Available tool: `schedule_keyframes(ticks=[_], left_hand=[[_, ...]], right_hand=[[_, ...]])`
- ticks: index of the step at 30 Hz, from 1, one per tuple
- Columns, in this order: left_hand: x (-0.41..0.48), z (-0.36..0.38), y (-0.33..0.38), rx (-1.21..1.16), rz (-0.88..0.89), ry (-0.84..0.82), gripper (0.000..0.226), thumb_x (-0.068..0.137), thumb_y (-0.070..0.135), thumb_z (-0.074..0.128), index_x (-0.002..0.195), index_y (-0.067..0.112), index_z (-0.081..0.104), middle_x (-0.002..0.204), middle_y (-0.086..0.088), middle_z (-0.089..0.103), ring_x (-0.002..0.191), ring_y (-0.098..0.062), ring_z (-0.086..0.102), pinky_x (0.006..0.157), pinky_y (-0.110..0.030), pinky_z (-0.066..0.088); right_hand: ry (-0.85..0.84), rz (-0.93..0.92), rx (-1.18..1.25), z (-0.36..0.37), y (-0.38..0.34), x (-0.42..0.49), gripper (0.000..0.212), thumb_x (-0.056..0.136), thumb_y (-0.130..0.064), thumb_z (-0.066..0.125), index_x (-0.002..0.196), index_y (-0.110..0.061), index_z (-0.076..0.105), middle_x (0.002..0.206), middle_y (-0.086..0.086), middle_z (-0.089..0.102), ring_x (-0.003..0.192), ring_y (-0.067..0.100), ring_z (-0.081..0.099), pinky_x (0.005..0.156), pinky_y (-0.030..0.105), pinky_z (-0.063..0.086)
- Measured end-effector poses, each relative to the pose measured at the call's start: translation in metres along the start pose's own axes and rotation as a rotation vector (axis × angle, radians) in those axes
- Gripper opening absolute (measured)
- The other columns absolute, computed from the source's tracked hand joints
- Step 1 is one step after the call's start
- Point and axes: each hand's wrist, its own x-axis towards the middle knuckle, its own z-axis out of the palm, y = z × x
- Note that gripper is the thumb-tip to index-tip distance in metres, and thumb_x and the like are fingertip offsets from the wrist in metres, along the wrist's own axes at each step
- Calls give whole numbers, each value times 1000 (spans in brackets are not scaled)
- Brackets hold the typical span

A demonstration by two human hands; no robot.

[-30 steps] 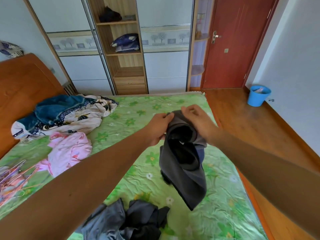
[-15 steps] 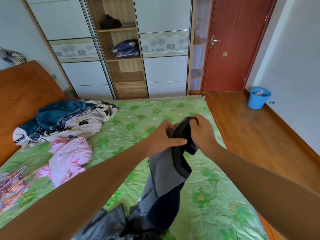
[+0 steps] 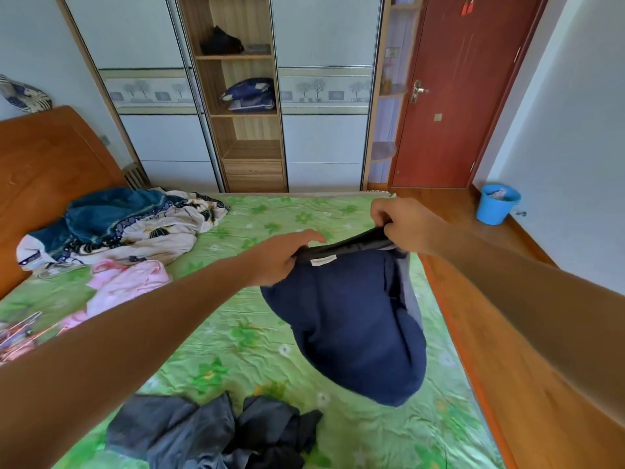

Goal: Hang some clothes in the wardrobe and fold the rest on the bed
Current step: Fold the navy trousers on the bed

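We are spreading the navy garment, bunched a moment ago: left hand at nine o'clock, right hand at two, fingers clamping its band, hanging above the bed, likely for folding.

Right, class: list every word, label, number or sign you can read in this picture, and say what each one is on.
Label on the waistband of the garment: print too small and blurred to read.
Red ornament on the door: blurred, no characters readable.
Nothing else shows any text, so there is none to quote.
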Motion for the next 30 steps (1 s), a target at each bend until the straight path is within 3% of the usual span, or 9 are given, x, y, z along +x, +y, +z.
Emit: schedule_keyframes(ticks=[2,7,10,13,16,19,22,25,30], left_hand=[[-3,-15,-1,42,46,-18,69,92,-3,41,136,51,37,116,5,64,97,-28,62,87,-45,53],[-5,-46,3,186,258,19,78,72,-10,60,124,46,47,129,7,41,95,-26,59,86,-44,49],[-7,-61,2,352,341,65,49,80,-12,57,110,26,63,135,2,38,91,-28,60,80,-38,47],[-10,-72,1,449,314,61,23,94,0,51,98,13,69,121,-4,54,98,-25,58,81,-28,38],[-17,-73,6,456,260,31,32,100,40,43,88,21,65,96,6,51,86,-17,55,74,-31,40],[-23,-69,6,533,175,82,53,82,81,47,81,28,54,88,13,43,76,-10,49,59,-30,32],[-25,-67,-2,513,207,196,29,88,44,71,84,21,54,95,5,41,85,-22,54,64,-33,35],[-27,-78,-4,355,224,311,28,87,6,63,80,26,45,94,3,40,85,-25,52,69,-35,40],[-26,-108,-7,154,293,256,34,90,-1,54,112,24,56,90,-4,57,83,-28,56,77,-42,46]], right_hand=[[-37,4,-35,-16,1,-3,36,72,19,36,77,-7,60,69,4,55,54,17,47,46,23,40],[-57,-48,-301,-39,2,-15,41,91,4,44,94,-18,79,100,6,71,91,24,63,87,42,52],[-103,-52,-414,-48,3,-31,36,102,-32,42,88,-16,71,91,6,66,85,24,60,82,47,51],[-122,-81,-526,-52,10,-46,54,86,-78,42,86,-26,56,90,-2,54,84,16,53,73,39,48],[-37,-138,-625,-44,14,-50,37,86,-58,68,99,-26,57,100,-1,51,96,21,52,76,39,48],[94,-130,-487,-41,10,-50,24,86,-32,75,99,-27,54,95,-2,52,93,27,58,75,39,46],[79,-56,-402,-43,3,-52,39,86,-32,75,102,-37,40,79,-14,51,84,25,59,71,40,48],[-2,8,-424,-49,-1,-56,51,85,-30,76,113,-40,35,82,-9,57,80,23,59,72,45,52],[22,66,-306,-60,-7,-67,65,87,-6,64,127,-47,35,102,-3,62,96,25,60,88,46,50]])
